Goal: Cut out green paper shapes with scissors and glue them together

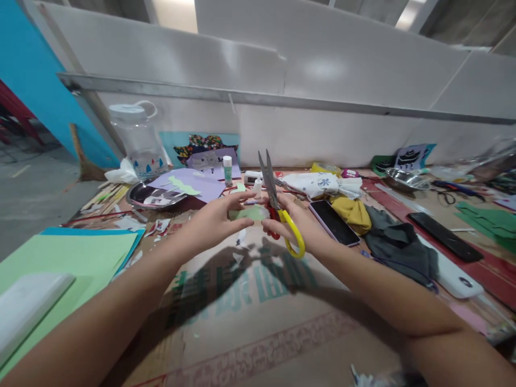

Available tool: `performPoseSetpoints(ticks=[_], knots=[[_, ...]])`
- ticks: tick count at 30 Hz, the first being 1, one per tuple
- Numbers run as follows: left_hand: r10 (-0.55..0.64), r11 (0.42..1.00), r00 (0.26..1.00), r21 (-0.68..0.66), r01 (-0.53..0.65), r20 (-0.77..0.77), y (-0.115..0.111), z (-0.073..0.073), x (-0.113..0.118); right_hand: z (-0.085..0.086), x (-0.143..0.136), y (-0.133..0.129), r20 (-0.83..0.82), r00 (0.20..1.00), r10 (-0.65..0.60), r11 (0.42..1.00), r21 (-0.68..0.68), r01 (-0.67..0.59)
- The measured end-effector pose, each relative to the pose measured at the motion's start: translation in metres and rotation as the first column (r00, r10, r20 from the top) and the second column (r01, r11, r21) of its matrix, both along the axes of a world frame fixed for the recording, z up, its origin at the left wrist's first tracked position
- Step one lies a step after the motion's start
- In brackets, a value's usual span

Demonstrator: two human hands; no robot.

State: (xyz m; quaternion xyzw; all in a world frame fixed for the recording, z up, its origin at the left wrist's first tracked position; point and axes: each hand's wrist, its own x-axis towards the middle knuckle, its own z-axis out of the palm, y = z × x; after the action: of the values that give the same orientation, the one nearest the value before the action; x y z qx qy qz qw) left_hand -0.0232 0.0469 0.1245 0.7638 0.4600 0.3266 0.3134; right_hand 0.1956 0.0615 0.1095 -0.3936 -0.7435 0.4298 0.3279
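My right hand (294, 220) is closed on a pair of scissors (271, 183) with yellow and red handles. The blades point up and away from me, slightly apart. Facing it, my left hand (217, 220) has its thumb and forefinger stretched out and spread. Beyond and between my hands lies a pale green piece of paper (252, 213); whether the left fingertips touch it I cannot tell. Small white scraps (241, 239) lie just below, on a printed brown sheet (242, 322). A glue stick (228, 171) and a small white bottle (258, 185) stand behind my hands.
At left are green and blue sheets (92, 247) under a white object (32, 306), a metal bowl (135, 199) with purple paper (205, 188), and a clear bottle (139, 140). At right lie a phone (334, 221), dark cloth (397, 247) and another black phone (445, 236).
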Motion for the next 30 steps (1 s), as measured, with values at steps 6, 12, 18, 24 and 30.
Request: performPoseSetpoints(ticks=[6, 12, 18, 24, 30], knots=[[0.073, 0.996, 0.997, -0.052, -0.072, 0.024, 0.012, -0.013, 0.0, -0.025, 0.005, 0.008, -0.113, 0.993, 0.017, 0.998, -0.058, -0.024], [-0.026, 1.0, 0.999, -0.015, 0.026, -0.018, 0.007, -0.025, 0.012, -0.043, -0.001, 0.007, -0.243, 0.97, -0.028, 0.999, -0.044, 0.018], [-0.053, 0.995, 0.951, 0.065, 0.077, -0.306, 0.012, -0.027, -0.008, -0.054, 0.002, 0.024, -0.376, 0.921, -0.1, 0.994, -0.068, 0.08], [-0.236, 0.961, 0.826, 0.006, 0.278, -0.512, 0.004, -0.076, -0.007, -0.086, 0.01, 0.056, -0.578, 0.784, -0.227, 0.886, -0.456, -0.08], [-0.057, 0.992, 0.798, 0.053, 0.111, -0.6, -0.012, -0.079, -0.021, -0.099, 0.018, 0.072, -0.612, 0.762, -0.212, 0.864, -0.481, -0.145]])
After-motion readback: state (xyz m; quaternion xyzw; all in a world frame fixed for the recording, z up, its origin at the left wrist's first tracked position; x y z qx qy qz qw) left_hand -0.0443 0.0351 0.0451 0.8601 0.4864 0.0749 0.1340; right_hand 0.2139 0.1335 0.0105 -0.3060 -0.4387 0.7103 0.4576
